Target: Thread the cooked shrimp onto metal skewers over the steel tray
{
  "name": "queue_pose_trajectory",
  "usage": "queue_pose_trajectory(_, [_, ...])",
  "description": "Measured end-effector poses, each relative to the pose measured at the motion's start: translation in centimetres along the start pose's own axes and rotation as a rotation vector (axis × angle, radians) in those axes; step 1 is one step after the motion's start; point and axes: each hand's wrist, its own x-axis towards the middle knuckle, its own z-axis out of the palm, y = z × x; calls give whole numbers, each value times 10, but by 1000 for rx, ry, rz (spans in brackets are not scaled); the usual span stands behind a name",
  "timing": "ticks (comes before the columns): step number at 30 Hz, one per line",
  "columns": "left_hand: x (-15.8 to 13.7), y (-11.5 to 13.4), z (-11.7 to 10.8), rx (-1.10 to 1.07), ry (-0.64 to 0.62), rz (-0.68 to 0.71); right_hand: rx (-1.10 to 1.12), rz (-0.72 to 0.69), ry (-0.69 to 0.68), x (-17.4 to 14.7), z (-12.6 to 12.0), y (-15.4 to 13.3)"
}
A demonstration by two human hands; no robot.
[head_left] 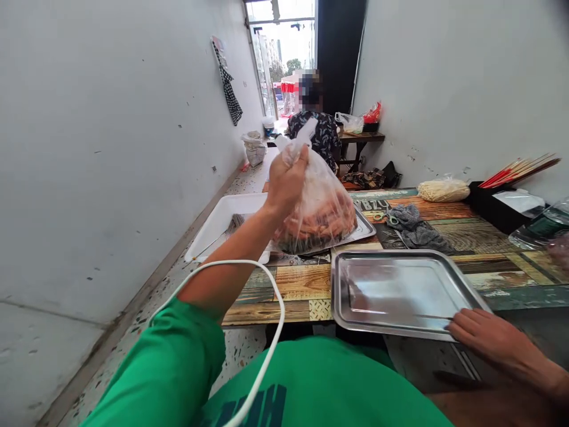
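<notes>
My left hand is closed around the gathered neck of a clear plastic bag. Pinkish-orange pieces that look like raw meat fill the bag, with a darker layer at its bottom. It hangs over a metal tray at the back, hiding most of it. My right hand grips the near right corner of a shallow metal tray at the table's front edge. A thin line runs left from those fingers across the tray; I cannot tell whether it is a skewer or a reflection.
A white tub with thin metal skewers stands left. Green-handled scissors and a grey cloth lie behind the tray. At right are a bagged pale bundle and a black box with sticks. A white cable crosses my arm. A person sits ahead.
</notes>
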Motion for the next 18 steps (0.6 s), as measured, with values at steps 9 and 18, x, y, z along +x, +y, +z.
queue_pose_trajectory(9, [-38,-10,25,205,-147,127,-21,-107,-61,114,26,-38])
queue_pose_trajectory(18, [-72,-23,61,392,-422,320,270,227,-238,156,6,-47])
